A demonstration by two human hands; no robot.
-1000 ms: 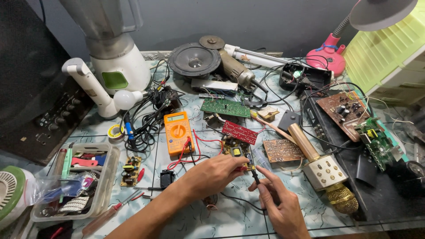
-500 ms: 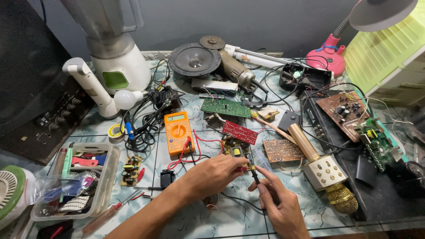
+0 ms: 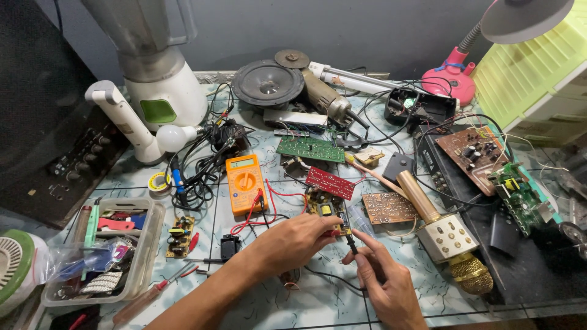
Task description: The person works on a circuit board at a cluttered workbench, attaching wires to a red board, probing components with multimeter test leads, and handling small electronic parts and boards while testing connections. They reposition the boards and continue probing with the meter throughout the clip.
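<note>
My left hand [image 3: 292, 243] grips a red test probe at the near edge of a small circuit board [image 3: 325, 208] with yellow parts. My right hand [image 3: 384, 282] holds a black test probe [image 3: 350, 239] upright, its tip touching the same board's right corner. Red and black leads run from the probes to an orange multimeter [image 3: 244, 182] lying flat just left of the board. A red circuit board [image 3: 329, 182] sits directly behind the small board.
A clear plastic tray [image 3: 145, 256] of tools stands at the left. A gold microphone [image 3: 449, 237], brown board [image 3: 387, 208], green board [image 3: 309, 148], loudspeaker cone [image 3: 267, 82], blender [image 3: 160, 79] and pink desk lamp [image 3: 454, 79] crowd the tiled table [image 3: 318, 302].
</note>
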